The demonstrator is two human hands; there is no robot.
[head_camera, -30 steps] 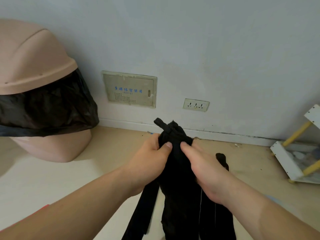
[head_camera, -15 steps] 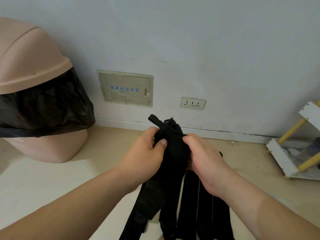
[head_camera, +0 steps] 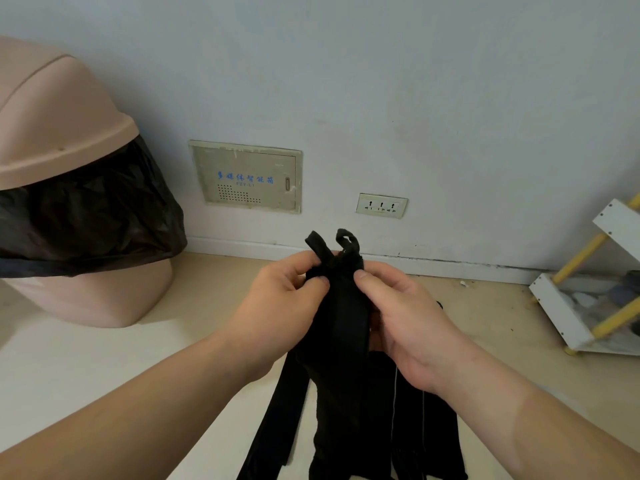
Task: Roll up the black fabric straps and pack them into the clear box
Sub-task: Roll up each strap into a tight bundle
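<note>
A bundle of black fabric straps (head_camera: 346,327) hangs in front of me, held up in mid-air at the centre of the head view. My left hand (head_camera: 280,306) pinches its upper left side, thumb on the front. My right hand (head_camera: 405,313) grips the upper right side, thumb pressed on the fabric. Two strap ends (head_camera: 332,242) stick up above my fingers. Long loose lengths trail down past the bottom edge of the frame. No clear box is in view.
A pink lidded bin (head_camera: 62,188) with a black liner stands on the floor at the left. A wall panel (head_camera: 246,176) and a socket (head_camera: 381,205) are set low in the wall. A white and yellow rack (head_camera: 588,289) sits at the right.
Both hands have shifted their grip higher on the bundle and drawn closer together. The two strap ends now stand out more clearly above my fingers.
</note>
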